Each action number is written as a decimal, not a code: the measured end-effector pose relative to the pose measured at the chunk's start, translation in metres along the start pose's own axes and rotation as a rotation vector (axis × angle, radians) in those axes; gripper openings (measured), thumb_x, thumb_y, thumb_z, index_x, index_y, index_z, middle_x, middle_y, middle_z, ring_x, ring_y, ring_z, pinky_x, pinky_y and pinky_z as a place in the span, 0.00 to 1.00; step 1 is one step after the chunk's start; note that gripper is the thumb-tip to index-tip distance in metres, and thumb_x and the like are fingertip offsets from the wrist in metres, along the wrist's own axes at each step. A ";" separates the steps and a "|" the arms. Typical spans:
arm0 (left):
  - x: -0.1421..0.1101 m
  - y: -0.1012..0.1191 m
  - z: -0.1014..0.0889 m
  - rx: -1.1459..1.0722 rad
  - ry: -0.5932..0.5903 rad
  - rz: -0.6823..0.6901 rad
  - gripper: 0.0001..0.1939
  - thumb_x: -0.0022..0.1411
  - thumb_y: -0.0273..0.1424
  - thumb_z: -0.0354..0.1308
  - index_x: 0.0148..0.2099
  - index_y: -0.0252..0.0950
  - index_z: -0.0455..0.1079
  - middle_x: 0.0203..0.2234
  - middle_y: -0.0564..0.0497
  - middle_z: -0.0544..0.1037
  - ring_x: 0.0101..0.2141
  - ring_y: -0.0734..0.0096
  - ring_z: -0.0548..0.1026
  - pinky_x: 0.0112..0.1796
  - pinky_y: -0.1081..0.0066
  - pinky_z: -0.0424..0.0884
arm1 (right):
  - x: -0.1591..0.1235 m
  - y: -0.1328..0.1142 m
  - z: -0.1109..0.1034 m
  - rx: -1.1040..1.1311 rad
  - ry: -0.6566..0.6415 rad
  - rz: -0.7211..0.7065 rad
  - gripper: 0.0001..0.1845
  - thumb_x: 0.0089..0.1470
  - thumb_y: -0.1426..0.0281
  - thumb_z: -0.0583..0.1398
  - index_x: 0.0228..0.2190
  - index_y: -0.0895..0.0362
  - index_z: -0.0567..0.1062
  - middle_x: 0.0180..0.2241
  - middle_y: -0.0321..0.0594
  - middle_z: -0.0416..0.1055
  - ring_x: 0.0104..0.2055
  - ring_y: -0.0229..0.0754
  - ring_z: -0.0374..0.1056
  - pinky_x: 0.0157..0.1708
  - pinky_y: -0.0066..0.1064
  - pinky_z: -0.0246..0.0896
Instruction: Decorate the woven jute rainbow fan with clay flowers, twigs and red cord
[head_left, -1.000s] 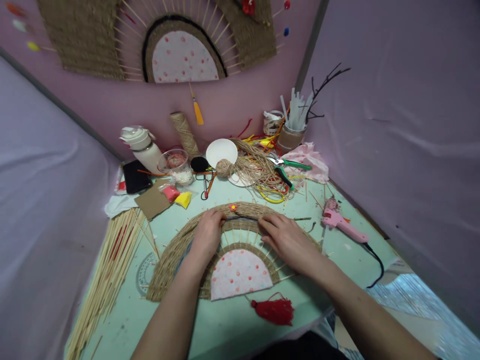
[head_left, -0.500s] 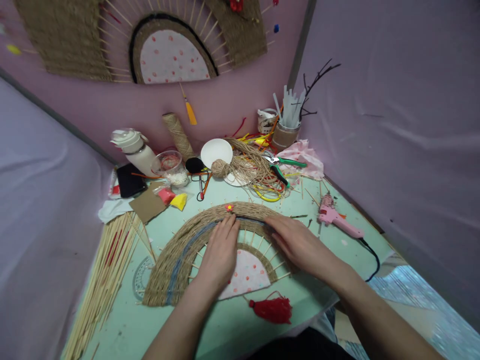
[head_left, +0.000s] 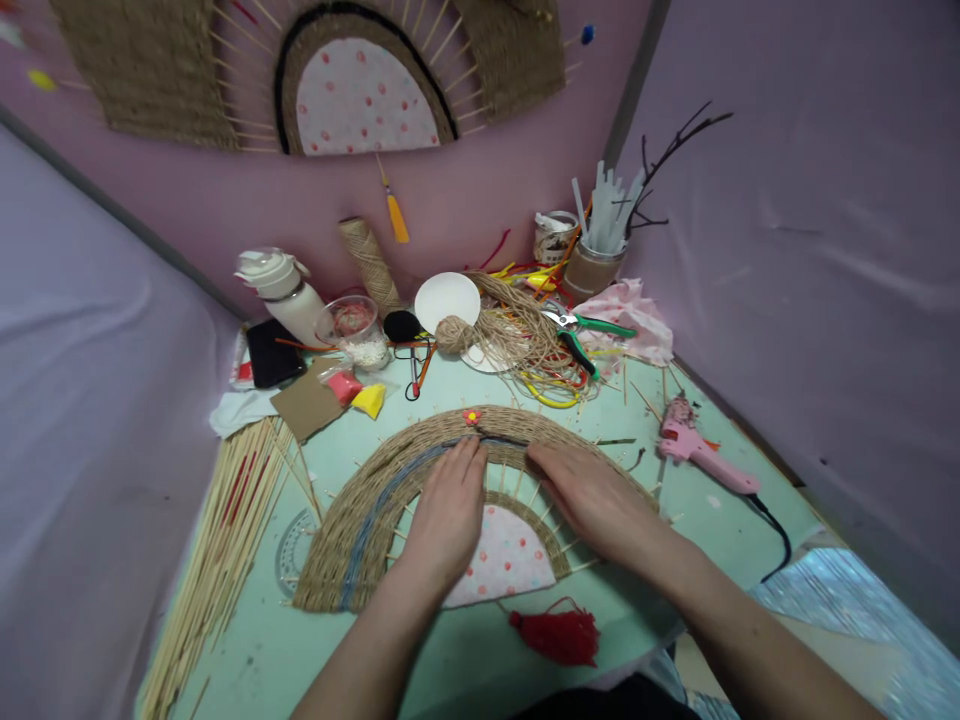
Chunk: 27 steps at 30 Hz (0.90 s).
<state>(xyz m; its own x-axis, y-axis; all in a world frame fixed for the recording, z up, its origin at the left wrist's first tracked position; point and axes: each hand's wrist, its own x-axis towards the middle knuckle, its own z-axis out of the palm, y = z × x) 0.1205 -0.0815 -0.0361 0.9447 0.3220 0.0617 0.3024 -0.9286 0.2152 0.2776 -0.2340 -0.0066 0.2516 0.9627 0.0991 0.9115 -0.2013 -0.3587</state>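
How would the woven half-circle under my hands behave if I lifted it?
The woven half-circle probably stays fairly flat, since thin sticks radiate through it. It may flex across the open gap, which only sticks seem to bridge. It's likely light for its size, as it looks made mostly of cord.

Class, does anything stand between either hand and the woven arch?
Nothing visible does: the left hand and the right hand both appear to rest on the woven arch. The red tassel lies on the near side, apart from both hands.
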 end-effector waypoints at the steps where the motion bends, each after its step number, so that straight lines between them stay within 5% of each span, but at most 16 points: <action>1: 0.000 0.000 0.000 0.002 -0.005 -0.002 0.23 0.67 0.22 0.45 0.62 0.30 0.62 0.63 0.38 0.65 0.63 0.57 0.64 0.61 0.54 0.62 | 0.000 -0.001 0.000 -0.002 -0.002 -0.001 0.18 0.60 0.78 0.52 0.50 0.64 0.73 0.50 0.55 0.75 0.50 0.51 0.72 0.51 0.45 0.69; 8: 0.000 0.007 -0.002 -0.062 0.019 -0.032 0.22 0.68 0.23 0.45 0.62 0.32 0.62 0.62 0.39 0.66 0.63 0.58 0.64 0.61 0.52 0.60 | 0.001 0.000 -0.001 0.041 0.015 0.005 0.19 0.61 0.75 0.52 0.52 0.60 0.72 0.50 0.53 0.75 0.51 0.52 0.72 0.49 0.48 0.70; 12: -0.004 -0.004 -0.028 -0.163 0.210 -0.067 0.17 0.69 0.28 0.47 0.57 0.37 0.67 0.59 0.43 0.71 0.60 0.59 0.66 0.59 0.54 0.62 | -0.008 0.010 -0.006 0.069 0.130 0.022 0.24 0.64 0.69 0.51 0.60 0.58 0.64 0.58 0.53 0.68 0.60 0.52 0.66 0.56 0.51 0.65; 15: -0.011 -0.031 -0.053 -0.169 0.381 -0.301 0.14 0.68 0.33 0.50 0.52 0.38 0.70 0.49 0.43 0.77 0.52 0.58 0.72 0.54 0.55 0.65 | -0.020 0.023 -0.013 0.020 0.189 0.085 0.22 0.65 0.66 0.51 0.59 0.57 0.64 0.56 0.53 0.71 0.57 0.52 0.68 0.54 0.48 0.66; 20: -0.025 -0.074 -0.066 -0.081 0.206 -0.588 0.11 0.65 0.34 0.52 0.42 0.35 0.73 0.39 0.43 0.79 0.42 0.52 0.75 0.46 0.54 0.68 | -0.043 0.051 -0.019 -0.097 0.259 0.164 0.23 0.65 0.61 0.50 0.54 0.62 0.68 0.49 0.55 0.75 0.50 0.53 0.73 0.48 0.46 0.69; 27: -0.024 -0.074 -0.058 -0.074 0.053 -0.601 0.10 0.65 0.31 0.51 0.37 0.37 0.74 0.37 0.45 0.79 0.43 0.55 0.74 0.46 0.58 0.66 | -0.054 0.065 -0.017 -0.140 0.217 0.203 0.24 0.64 0.59 0.50 0.52 0.60 0.71 0.48 0.53 0.77 0.47 0.54 0.74 0.46 0.45 0.70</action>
<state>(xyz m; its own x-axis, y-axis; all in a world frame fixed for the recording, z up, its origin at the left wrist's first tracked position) 0.0676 -0.0098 0.0030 0.6033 0.7964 -0.0431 0.7694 -0.5669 0.2944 0.3287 -0.3019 -0.0193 0.4823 0.8426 0.2397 0.8678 -0.4222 -0.2620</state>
